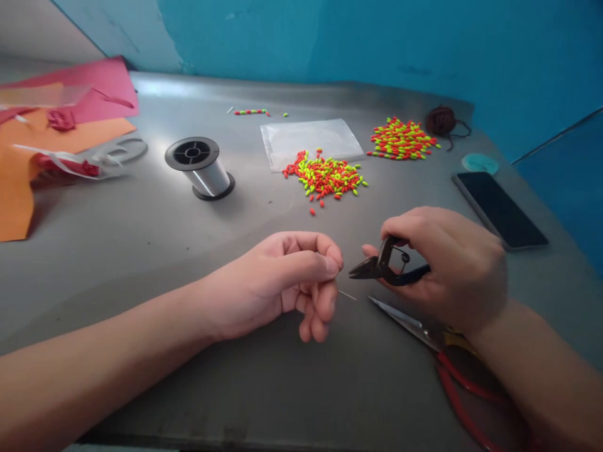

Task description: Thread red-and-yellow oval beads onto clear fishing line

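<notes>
My left hand (301,276) is closed in a pinch, thumb against forefinger. Whatever lies between the fingertips is too small or hidden to name. A thin straight metal piece (347,294) like a needle or wire shows just beside the lower fingers; I cannot tell whether it is held or lies on the table. My right hand (447,270) grips small dark spring-handled pliers (377,267), their jaws pointing at the left fingertips, a short gap apart. Below the right hand, scissors (400,317) with red handles lie partly hidden under the wrist.
On the grey table (226,389) stands a spool of clear line (207,176). Two piles of red and yellow-green beads (330,176) lie by a clear plastic bag (311,135). A phone (502,207), dark yarn (441,119) and coloured sheets (103,88) lie around.
</notes>
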{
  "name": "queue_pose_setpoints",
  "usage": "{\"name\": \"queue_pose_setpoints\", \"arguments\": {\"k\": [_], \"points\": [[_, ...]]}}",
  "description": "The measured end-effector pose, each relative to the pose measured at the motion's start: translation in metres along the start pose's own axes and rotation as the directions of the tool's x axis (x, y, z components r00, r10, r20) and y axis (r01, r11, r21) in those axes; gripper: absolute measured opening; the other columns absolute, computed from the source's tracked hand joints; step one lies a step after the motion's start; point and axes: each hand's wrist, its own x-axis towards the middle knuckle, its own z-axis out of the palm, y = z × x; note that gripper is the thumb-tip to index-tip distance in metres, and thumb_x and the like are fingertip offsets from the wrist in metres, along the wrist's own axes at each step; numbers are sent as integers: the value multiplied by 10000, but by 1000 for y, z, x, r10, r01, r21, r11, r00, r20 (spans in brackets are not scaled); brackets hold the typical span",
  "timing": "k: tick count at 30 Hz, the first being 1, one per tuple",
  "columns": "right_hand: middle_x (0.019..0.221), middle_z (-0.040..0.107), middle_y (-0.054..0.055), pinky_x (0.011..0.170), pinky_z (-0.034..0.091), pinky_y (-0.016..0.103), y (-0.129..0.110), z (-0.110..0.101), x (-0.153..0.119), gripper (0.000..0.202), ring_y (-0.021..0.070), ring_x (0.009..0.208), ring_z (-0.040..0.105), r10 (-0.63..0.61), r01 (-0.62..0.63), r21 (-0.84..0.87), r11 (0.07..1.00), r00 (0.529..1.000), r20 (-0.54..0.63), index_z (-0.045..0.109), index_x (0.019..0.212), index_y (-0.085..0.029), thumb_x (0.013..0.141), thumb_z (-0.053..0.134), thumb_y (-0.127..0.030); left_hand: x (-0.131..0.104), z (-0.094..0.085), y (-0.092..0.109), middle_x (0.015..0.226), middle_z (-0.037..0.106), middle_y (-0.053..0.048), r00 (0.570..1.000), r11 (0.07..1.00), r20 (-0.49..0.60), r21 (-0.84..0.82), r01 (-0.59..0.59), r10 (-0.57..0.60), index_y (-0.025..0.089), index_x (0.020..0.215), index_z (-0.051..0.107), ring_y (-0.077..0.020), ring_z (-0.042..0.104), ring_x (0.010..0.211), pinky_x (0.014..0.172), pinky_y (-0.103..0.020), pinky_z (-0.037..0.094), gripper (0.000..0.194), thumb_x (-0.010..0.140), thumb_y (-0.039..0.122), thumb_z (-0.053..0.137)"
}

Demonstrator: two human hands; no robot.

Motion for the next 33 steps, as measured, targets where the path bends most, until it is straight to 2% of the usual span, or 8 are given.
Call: {"name": "queue_pose_setpoints", "arguments": {"k": [8, 22, 33], "points": [[817, 696, 79, 700, 500, 448, 0, 2, 2, 179, 308, 742, 646, -27, 26, -53, 998, 999, -18, 584, 1013, -259, 914, 671, -137, -1, 0, 1, 661, 764, -22, 1000, 1000, 26, -11, 15, -15, 179, 897, 669, -119, 733, 542, 514, -156, 598, 128, 1015, 157, 624], [835, 709, 71, 722, 508, 449, 2, 2, 0, 190, 315, 758, 667, -57, 55, -91, 994, 998, -15, 567, 1058, -270, 954, 710, -198, 0, -1, -1, 663, 770, -25, 999, 1000, 38, -16, 10, -9, 180, 900, 682, -119, 728, 527, 514, -162, 603, 122, 1007, 149, 632], [771, 711, 50, 674, 475, 414, -1, 1, -1, 174, 286, 713, 669, -43, 42, -92, 995, 999, -8, 602, 1010, -267, 931, 667, -126, 0, -1, -1, 655, 758, -25, 1000, 1000, 25, -16, 18, -18, 173, 903, 678, -123, 716, 517, 517, -173, 603, 103, 997, 148, 644]]}}
